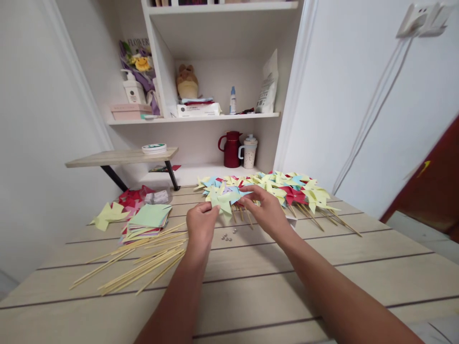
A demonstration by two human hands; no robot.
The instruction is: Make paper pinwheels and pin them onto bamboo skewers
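Note:
A pale green paper pinwheel (223, 201) is held up above the table, facing away from the stick ends. My left hand (201, 220) grips its lower left side between thumb and bent fingers. At its right blade tip, the thumb and forefinger of my right hand (264, 206) come together in a pinch. Several small silvery beads (226, 237) lie on the table below, between my hands. Just behind are many finished paper pinwheels (294, 195) on sticks, in yellow, red and blue, partly hidden by my hands.
Loose wooden sticks (150, 267) lie spread left of my left arm. Beyond them are a stack of coloured paper squares (150, 216), a yellow paper pinwheel (108, 215) and a clear plastic box (158, 196). A small raised shelf (118, 157) stands at the back left; a red jug (232, 150) and cup (250, 152) stand behind.

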